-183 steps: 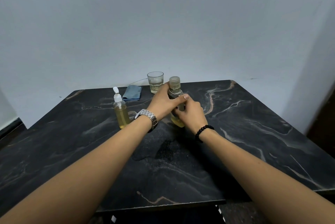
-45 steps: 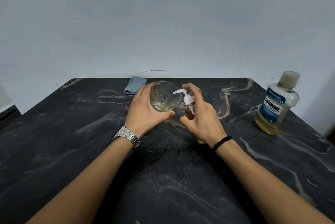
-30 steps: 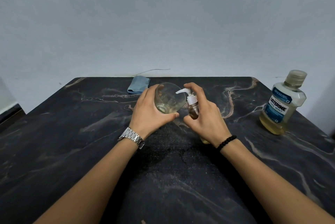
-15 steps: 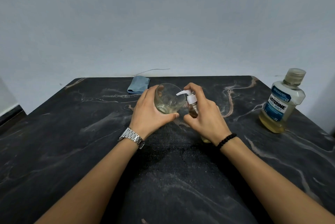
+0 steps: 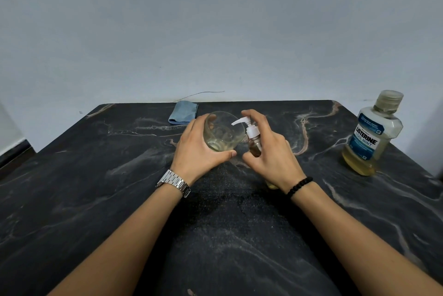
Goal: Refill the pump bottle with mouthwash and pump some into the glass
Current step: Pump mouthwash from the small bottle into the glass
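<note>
My left hand (image 5: pixel 196 149) grips a clear glass (image 5: pixel 221 134), tilted so its mouth faces the pump bottle; a little pale liquid lies in it. My right hand (image 5: pixel 271 154) is curled round the small pump bottle (image 5: pixel 254 144), with the index finger arched over its white pump head, whose nozzle points into the glass. Most of the bottle's body is hidden by my fingers. The mouthwash bottle (image 5: pixel 370 132), capped, blue-labelled and holding some yellow liquid, stands upright at the right of the table.
A folded blue cloth (image 5: pixel 183 112) lies at the back of the dark marble table (image 5: pixel 96 199), near the wall. A thin wire runs along the wall behind it. The table's right edge is close to the mouthwash bottle.
Six seconds ago both hands held the mouthwash bottle at the centre. Since then it stands at the right, and my hands hold the glass and pump bottle. Little has moved over the last second.
</note>
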